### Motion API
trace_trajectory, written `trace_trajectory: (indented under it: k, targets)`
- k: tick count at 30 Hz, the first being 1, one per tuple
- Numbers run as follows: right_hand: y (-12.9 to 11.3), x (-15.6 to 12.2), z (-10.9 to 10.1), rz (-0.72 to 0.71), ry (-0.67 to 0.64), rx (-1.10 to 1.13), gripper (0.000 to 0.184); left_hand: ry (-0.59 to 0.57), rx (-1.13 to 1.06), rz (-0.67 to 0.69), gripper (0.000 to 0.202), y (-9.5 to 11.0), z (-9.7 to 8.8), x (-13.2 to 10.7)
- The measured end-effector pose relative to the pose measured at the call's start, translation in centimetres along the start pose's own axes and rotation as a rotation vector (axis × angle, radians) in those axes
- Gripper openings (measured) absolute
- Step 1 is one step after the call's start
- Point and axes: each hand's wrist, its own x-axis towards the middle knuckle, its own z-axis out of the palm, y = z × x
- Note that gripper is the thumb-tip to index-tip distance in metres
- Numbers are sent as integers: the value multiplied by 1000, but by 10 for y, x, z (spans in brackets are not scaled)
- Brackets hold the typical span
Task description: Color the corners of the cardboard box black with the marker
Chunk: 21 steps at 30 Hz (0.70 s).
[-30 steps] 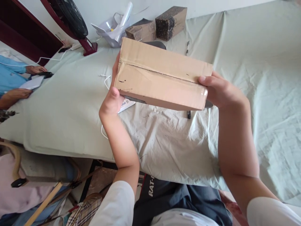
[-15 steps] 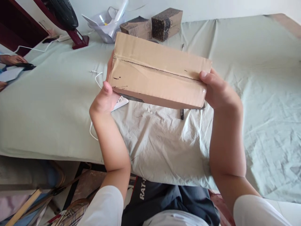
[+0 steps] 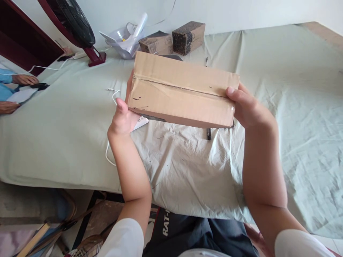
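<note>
A brown cardboard box (image 3: 182,92) is held up above the cloth-covered table, its long side turned toward me and its right end slightly lower. A dark seam runs along it, with small black marks near the left end. My left hand (image 3: 122,117) supports the left end, thumb raised and the other fingers hidden behind the box. At the right end my right hand (image 3: 248,103) grips the box, thumb on its front face. Partly behind the box and left hand lies a white item with printed text (image 3: 141,122). A black marker (image 3: 209,134) shows below the box's lower edge.
Two smaller cardboard boxes (image 3: 189,37) stand at the back beside a clear plastic basket (image 3: 125,46). A dark red fan (image 3: 96,57) stands back left. Another person's hands (image 3: 25,80) are at the far left, near a paper. A white cable (image 3: 108,153) lies on the pale green cloth (image 3: 66,142).
The box sits slightly lower in view and tilts a little less. Both hands keep their hold on it. The whole scene has shifted down a little, and more of the other person's hands shows.
</note>
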Motion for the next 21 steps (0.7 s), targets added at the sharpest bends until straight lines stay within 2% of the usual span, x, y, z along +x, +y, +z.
trace_trajectory:
  k: [7, 12, 21]
  targets:
    - [4, 2, -8, -33, 2, -138, 71, -17, 5, 41, 79, -8, -5, -1]
    - [7, 1, -13, -84, -36, -276, 78, 34, -51, 30, 82, -7, -2, -3]
    - [6, 2, -11, -53, -4, -221, 77, 109, -95, 8, 86, -4, 5, -2]
